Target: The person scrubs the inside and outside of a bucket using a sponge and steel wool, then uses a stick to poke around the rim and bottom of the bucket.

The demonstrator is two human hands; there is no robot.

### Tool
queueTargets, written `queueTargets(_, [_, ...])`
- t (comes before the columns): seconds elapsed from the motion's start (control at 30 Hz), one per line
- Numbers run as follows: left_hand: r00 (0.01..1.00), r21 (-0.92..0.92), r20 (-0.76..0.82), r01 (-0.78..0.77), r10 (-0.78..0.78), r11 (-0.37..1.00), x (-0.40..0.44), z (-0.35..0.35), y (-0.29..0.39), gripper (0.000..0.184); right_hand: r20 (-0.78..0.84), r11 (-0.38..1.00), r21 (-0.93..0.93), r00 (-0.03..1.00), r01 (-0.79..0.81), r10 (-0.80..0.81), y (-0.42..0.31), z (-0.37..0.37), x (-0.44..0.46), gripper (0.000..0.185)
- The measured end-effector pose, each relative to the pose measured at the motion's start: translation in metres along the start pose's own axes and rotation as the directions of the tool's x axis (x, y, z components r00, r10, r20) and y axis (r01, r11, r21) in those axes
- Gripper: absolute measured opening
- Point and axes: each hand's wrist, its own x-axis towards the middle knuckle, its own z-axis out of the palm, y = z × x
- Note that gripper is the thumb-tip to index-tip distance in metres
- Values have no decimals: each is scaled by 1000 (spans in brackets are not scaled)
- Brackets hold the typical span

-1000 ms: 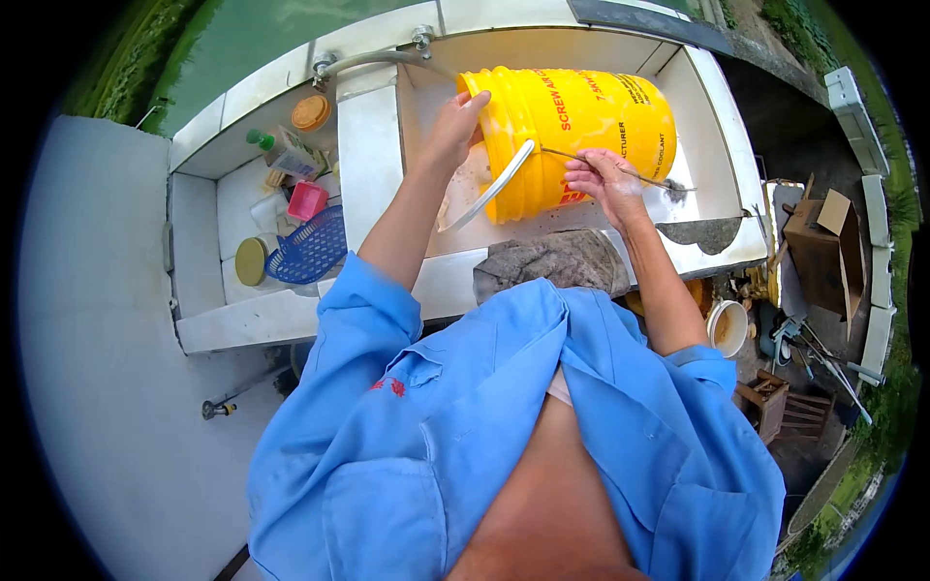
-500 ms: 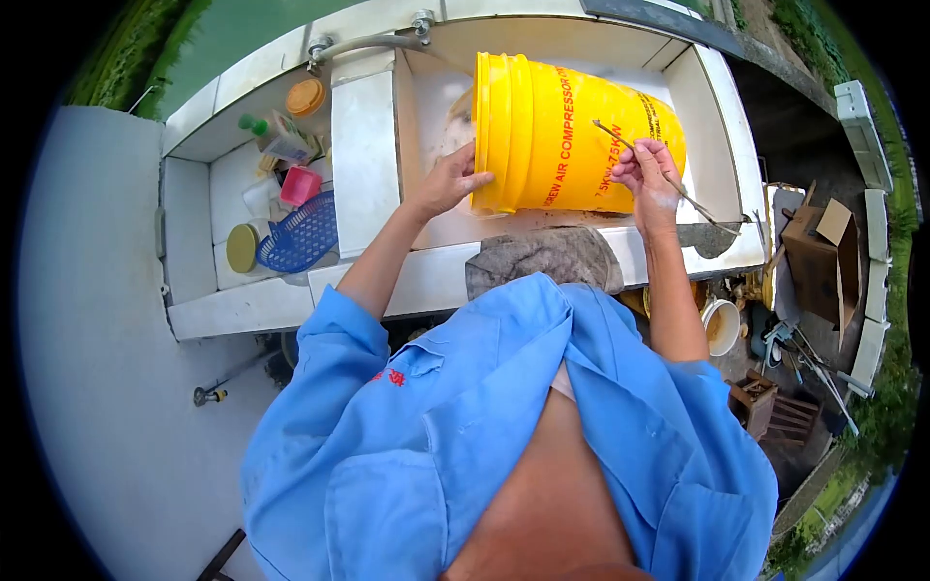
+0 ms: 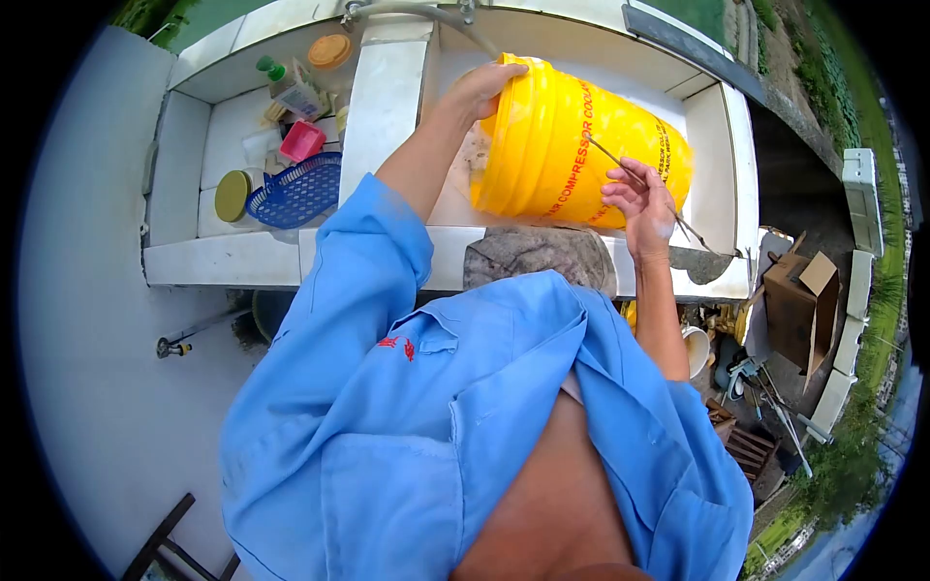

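Note:
A yellow plastic bucket [image 3: 581, 145] with red and black lettering lies on its side in the white-tiled basin [image 3: 717, 126], mouth toward the left. My left hand [image 3: 489, 85] is closed around the upper edge of its rim; some fingers are hidden by the mouth. In front of the bucket's side, my right hand [image 3: 641, 201] pinches a thin dark stick [image 3: 691, 230] that slants from upper left to lower right. A wet-looking grey cloth [image 3: 539, 257] drapes over the basin's front edge, near my body.
The left compartment holds a blue plastic basket [image 3: 295, 191], a pink container [image 3: 302, 141], a green-topped bottle [image 3: 295, 92] and jars. A hose [image 3: 417, 10] runs along the back. On the lower right are an open cardboard box [image 3: 802, 300] and a white bucket [image 3: 696, 351].
My left hand has moved from the lower part of the rim to its top edge. The bucket has rolled somewhat, its lettering shifted. My right hand still pinches the stick. The view has shifted.

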Motion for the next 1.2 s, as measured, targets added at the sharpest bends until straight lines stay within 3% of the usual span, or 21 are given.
queueTargets(0.07, [999,-47,-28,-34,32,998,9,7,-1,46,-16,996,-76,999,44,-45,-2,0,-2,32])
queueTargets(0.1, [993,-42,0,-122,122,992,5,10,-6,41,-34,987,-140,996,80,-86,-3,1,-5,29])
queueTargets(0.17, [977,-31,41,-207,209,978,-11,14,-13,36,-70,992,-74,991,105,-110,-11,1,-6,23])
queueTargets(0.23, [924,135,116,-377,363,916,-54,18,-33,35,-141,976,-104,969,191,-205,-13,-1,-11,23])
queueTargets(0.3, [923,198,108,-384,369,902,-93,17,-56,34,-161,974,-116,964,193,-210,-19,1,-12,23])
queueTargets(0.37, [923,255,90,-384,374,887,-111,10,-75,33,-40,946,-217,966,240,-254,-20,10,-12,24])
queueTargets(0.47, [956,283,141,-289,258,915,-125,1,-95,34,177,919,-318,967,233,-184,-4,34,-7,23])
queueTargets(0.53, [944,451,111,-325,309,831,-119,0,-98,33,234,904,-365,962,224,-144,9,50,-7,21])
queueTargets(0.6, [933,479,97,-348,345,806,-117,3,-94,33,320,641,-643,908,418,-270,15,63,-8,19])
queueTargets(0.7, [921,513,78,-366,382,777,-119,6,-95,33,276,538,-704,877,464,-394,18,68,0,19])
queueTargets(0.73, [923,522,67,-356,379,775,-121,7,-96,32,198,608,-691,911,391,-361,15,70,1,20])
queueTargets(0.77, [923,521,70,-357,379,775,-122,7,-98,32,196,607,-692,911,390,-362,14,71,2,20])
queueTargets(0.87, [889,476,79,-431,451,767,-124,8,-101,32,215,774,-531,938,346,-271,19,71,6,21])
queueTargets(0.93, [918,539,62,-361,391,761,-123,7,-96,33,254,766,-527,929,367,-270,25,66,7,21])
queueTargets(1.03, [909,508,95,-394,405,766,-116,5,-104,35,325,740,-546,913,393,-245,16,53,7,21])
queueTargets(1.1, [910,514,96,-393,404,763,-114,5,-106,36,431,566,-693,886,447,-172,7,45,0,22])
queueTargets(1.2, [904,495,85,-404,420,769,-119,10,-103,37,350,612,-658,898,438,-266,11,48,0,21])
